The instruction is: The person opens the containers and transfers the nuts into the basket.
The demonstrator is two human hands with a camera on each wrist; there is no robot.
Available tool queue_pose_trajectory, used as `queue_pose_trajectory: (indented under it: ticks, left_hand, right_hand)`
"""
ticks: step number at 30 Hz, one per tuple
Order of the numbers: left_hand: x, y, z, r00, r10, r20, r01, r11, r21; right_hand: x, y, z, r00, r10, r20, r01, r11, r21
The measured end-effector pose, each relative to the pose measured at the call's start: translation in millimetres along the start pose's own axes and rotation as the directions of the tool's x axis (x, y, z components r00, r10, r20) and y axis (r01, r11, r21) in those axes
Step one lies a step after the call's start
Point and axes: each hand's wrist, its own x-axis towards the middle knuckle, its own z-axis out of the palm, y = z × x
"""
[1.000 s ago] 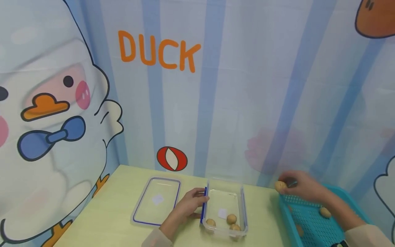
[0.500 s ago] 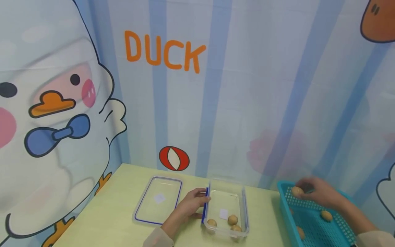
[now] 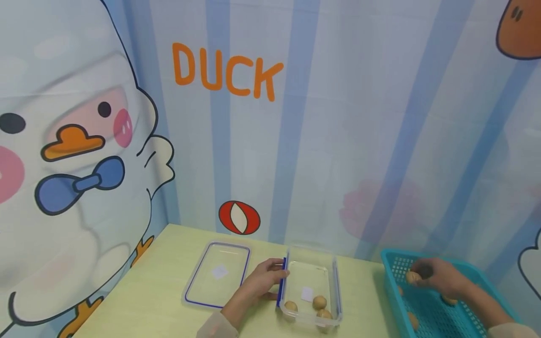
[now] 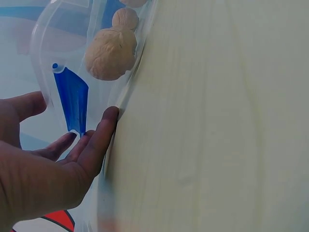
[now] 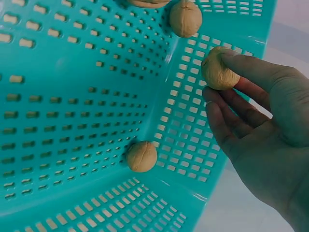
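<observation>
My right hand pinches a walnut between thumb and fingertips, inside the turquoise basket and close to its perforated wall. Other walnuts lie in the basket, one of them along the foot of the wall. A clear plastic container stands left of the basket, lidless, with a blue clip hanging down its left side. Three walnuts, one of them beside a white label, sit at its near end. My left hand holds that left side, thumb at the rim and fingers low against the outer wall.
The container's lid, clear with a blue seal, lies flat on the pale yellow table left of my left hand. A striped cloth with a printed duck hangs right behind the table.
My right hand has carried the walnut from the basket's left rim rightward and down into the basket. The left hand and container stay put; the head view has shifted slightly.
</observation>
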Motion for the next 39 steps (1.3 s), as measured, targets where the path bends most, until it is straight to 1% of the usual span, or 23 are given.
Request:
queue_pose_trajectory:
  ticks: [4,7,10,12,14,16,18,19,22,25,29,33,39]
  left_hand:
    - [-0.9,2.1,0.5,1.0,0.002,0.0,-0.002,1.0,0.002]
    - [-2.5,3.0,0.4,1.0,0.002,0.0,-0.002,1.0,0.003]
    - [-4.3,2.7,0.5,1.0,-0.001,-0.004,0.001,1.0,-0.002]
    - [-5.2,2.8,1.2,1.0,0.002,-0.008,-0.002,1.0,-0.004]
    - [-5.6,2.9,2.0,1.0,0.006,-0.01,-0.006,1.0,-0.008]
    - [-6.0,2.9,1.8,1.0,0.009,-0.013,-0.009,1.0,-0.008]
    - [-6.4,3.1,1.7,1.0,0.008,-0.013,-0.008,1.0,-0.008]
    - [-6.3,3.1,1.7,1.0,0.007,-0.014,-0.007,1.0,-0.008]
    - [-6.2,3.1,1.8,1.0,0.004,-0.013,-0.004,1.0,-0.009]
    - [-6.0,3.3,1.9,1.0,0.001,-0.012,-0.001,1.0,-0.009]
    - [-5.6,3.7,1.7,1.0,0.001,-0.009,-0.001,1.0,-0.008]
    - [-5.0,3.4,1.4,1.0,0.002,-0.005,-0.002,1.0,-0.008]
    - [-3.6,2.7,1.3,1.0,0.003,0.003,-0.003,1.0,-0.008]
  right_hand:
    - [1,-1,0,0.999,0.039,-0.004,-0.039,0.999,-0.018]
    - [0,-6,-1,0.999,0.031,-0.011,-0.031,0.999,-0.012]
    - [-1,-20,-2,0.999,-0.017,-0.027,0.018,1.0,0.015]
    - [-1,-35,-3,0.997,-0.058,-0.055,0.058,0.998,0.008]
    - [-1,-56,-3,0.99,-0.112,-0.09,0.11,0.993,-0.032]
    - [1,-80,0,0.976,-0.181,-0.123,0.172,0.982,-0.082]
    - [3,-105,5,0.962,-0.242,-0.13,0.23,0.968,-0.099]
    - [5,-116,8,0.952,-0.28,-0.126,0.268,0.958,-0.098]
    - [8,-149,19,0.928,-0.359,-0.097,0.356,0.933,-0.05]
    - [11,-178,32,0.897,-0.436,-0.079,0.433,0.9,-0.047]
    - [15,-209,48,0.871,-0.488,-0.057,0.486,0.873,-0.055]
    - [22,-229,64,0.87,-0.493,-0.016,0.493,0.87,-0.032]
    - [36,-242,93,0.854,-0.518,0.054,0.518,0.855,0.015]
